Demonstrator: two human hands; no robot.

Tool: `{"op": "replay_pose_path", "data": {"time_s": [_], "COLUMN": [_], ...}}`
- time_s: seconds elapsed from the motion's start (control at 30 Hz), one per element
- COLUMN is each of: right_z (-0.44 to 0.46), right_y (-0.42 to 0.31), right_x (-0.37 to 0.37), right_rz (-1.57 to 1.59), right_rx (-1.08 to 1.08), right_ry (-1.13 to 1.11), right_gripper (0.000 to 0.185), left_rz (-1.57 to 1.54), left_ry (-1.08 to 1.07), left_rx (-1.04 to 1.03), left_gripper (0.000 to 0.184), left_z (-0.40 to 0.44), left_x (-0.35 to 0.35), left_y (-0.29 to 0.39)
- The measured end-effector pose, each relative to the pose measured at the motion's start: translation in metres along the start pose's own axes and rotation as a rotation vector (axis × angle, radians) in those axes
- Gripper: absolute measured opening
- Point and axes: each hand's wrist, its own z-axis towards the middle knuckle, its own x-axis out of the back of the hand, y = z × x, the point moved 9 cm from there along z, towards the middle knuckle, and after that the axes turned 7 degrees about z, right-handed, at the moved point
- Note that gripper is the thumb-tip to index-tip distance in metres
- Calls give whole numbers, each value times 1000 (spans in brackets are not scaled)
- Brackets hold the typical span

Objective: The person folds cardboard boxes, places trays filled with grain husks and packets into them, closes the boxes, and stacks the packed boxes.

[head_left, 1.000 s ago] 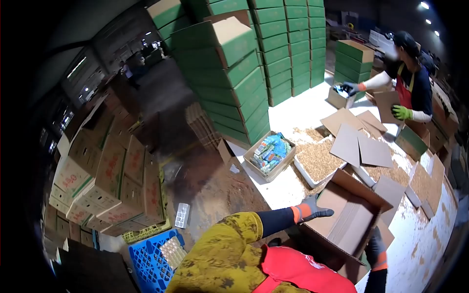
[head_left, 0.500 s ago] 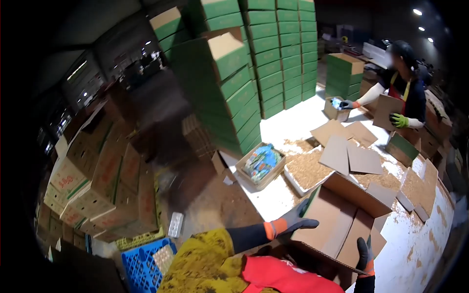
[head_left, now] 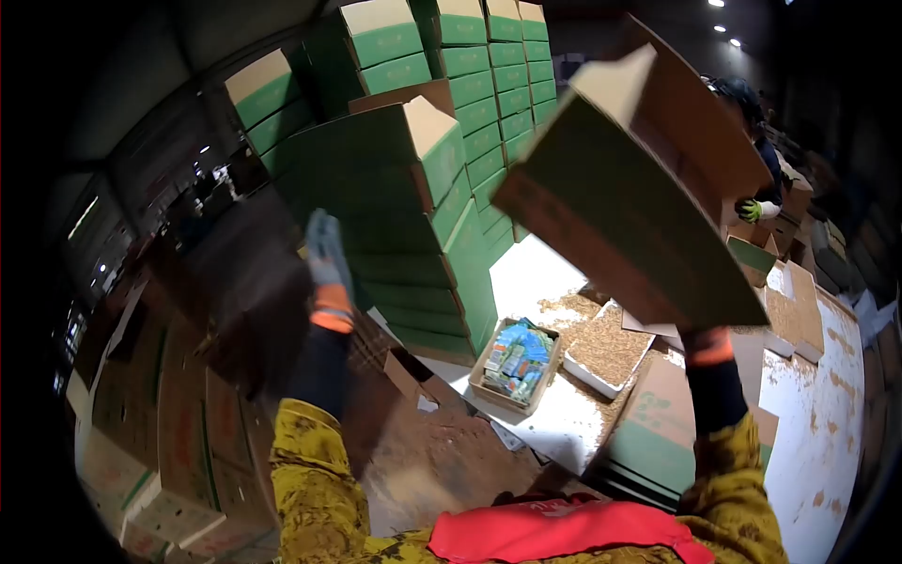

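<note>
A green-and-brown cardboard box (head_left: pixel 625 211), open at the top, is tilted up in the air to the right of the tall stack. My right hand (head_left: pixel 707 344) supports it from the near lower side; its fingers are hidden behind the cardboard and only the orange cuff shows. My left hand (head_left: pixel 327 254), in a grey glove with an orange cuff, is raised with fingers stretched out and nothing in it. It appears just in front of the left side of the nearest stack of green boxes (head_left: pixel 376 221).
On the white table (head_left: pixel 808 442) are a box of blue packets (head_left: pixel 515 362), a white tray of brown loose material (head_left: pixel 609 350) and a flattened-looking green carton (head_left: pixel 658 423). More cartons (head_left: pixel 178 442) are piled at left. A co-worker's gloved hand (head_left: pixel 749 210) shows beyond the raised box.
The box has risen from the table's near edge, tilting over toward the stack. My left hand has let go of it and swung left and up. The view has turned right slightly.
</note>
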Motion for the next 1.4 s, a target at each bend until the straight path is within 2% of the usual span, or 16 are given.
{"op": "replay_pose_path", "data": {"time_s": [0.13,0.33,0.4,0.5,0.6,0.63,0.7,0.73,0.83,0.9,0.97,1.0,1.1,1.17,1.3,1.4], "right_z": [134,227,253,254,264,293,287,316,303,293,265,241,111,19,-131,-271], "right_y": [85,121,141,194,208,206,215,260,265,259,253,257,205,175,41,-97], "right_x": [-5,-153,-201,-226,-254,-255,-275,-250,-238,-248,-225,-200,-121,-47,139,323], "right_rz": [479,158,53,-223,-710,-1348,-1670,-1230,-916,-1028,-772,-950,-784,-791,-975,-1363], "right_rx": [-31,29,15,-419,-372,-77,252,219,-82,232,29,202,-23,-310,-354,-361], "right_ry": [-331,234,-25,75,-271,-282,-346,-256,-4,-203,-325,-321,-154,-132,254,652], "right_gripper": [39,52,76,87,89,70,53,78,84,88,81,74,65,63,54,61], "left_rz": [84,-279,-571,-667,-9,206,510,606,861,1214,1327,1290,873,662,324,458], "left_ry": [122,-193,-194,-199,-269,-297,-346,-362,-344,-285,-118,21,229,18,-777,-850], "left_rx": [6,461,500,453,163,62,-80,-122,-138,-275,-399,-467,-668,-631,-108,103], "left_gripper": [55,67,59,48,48,48,49,50,51,52,52,51,51,55,75,71], "left_z": [125,188,202,208,206,201,191,189,191,170,162,151,65,-25,-279,-394], "left_x": [66,33,28,29,54,55,48,45,45,30,28,17,-42,-94,-222,-292], "left_y": [-54,-118,-180,-228,-204,-191,-182,-184,-182,-124,-90,-51,59,78,26,25]}}
